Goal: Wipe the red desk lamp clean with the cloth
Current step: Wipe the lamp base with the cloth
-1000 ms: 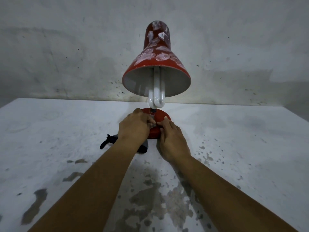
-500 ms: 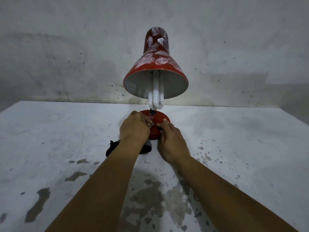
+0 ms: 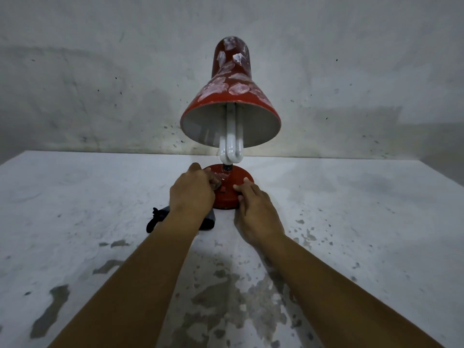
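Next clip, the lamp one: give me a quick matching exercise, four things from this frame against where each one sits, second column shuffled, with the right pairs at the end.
Things:
1. lamp shade
2. white bulb
3. dark cloth
4. right hand

Places:
A. on the table under the left forearm
B. fingers on the right side of the red base
C. hanging out of the shade, just above the base
D. highest, smeared with whitish patches

Pairs: 1-D, 2-C, 3-A, 4-B

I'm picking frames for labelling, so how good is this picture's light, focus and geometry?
Head view: dim, flat light, with the wall shadowed in patches; the lamp is sharp, white smears plain on its shade; a soft shadow lies between the forearms on the table; wide-angle stretch enlarges the forearms; the cloth is dark, mostly hidden.
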